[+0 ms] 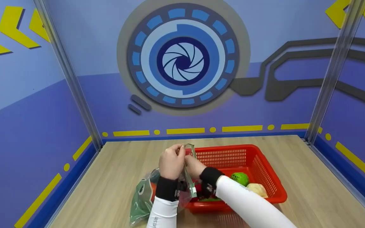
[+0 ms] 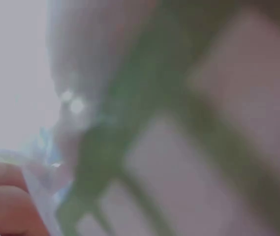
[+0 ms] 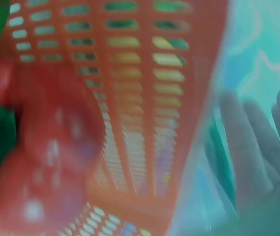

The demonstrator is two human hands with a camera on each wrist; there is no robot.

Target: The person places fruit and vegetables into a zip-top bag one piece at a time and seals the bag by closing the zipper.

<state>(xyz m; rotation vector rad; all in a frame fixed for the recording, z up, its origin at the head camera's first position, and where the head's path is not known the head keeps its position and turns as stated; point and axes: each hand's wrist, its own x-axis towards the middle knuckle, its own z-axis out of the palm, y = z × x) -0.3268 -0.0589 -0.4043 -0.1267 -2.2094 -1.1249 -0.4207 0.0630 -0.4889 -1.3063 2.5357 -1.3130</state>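
Note:
A clear plastic bag with green print (image 1: pixel 142 202) stands on the table, left of the red basket (image 1: pixel 272 177). My left hand (image 1: pixel 171 161) pinches the bag's upper edge, and its fingers (image 2: pixel 4 206) show beside the clear film in the left wrist view. Close to it, my right hand (image 1: pixel 195 167) reaches to the bag's mouth, partly behind the green edge strip. In the right wrist view its fingers (image 3: pixel 248 147) look fairly straight, seen through a bluish film. Something orange-red (image 1: pixel 153 190) shows through the bag.
In the basket lie a green round item (image 1: pixel 240 179), a pale cream item (image 1: pixel 257 190) and shiny red rounded pieces (image 3: pixel 36 162). The wooden table (image 1: pixel 116 167) meets blue printed walls, with metal posts (image 1: pixel 325 72) at the corners.

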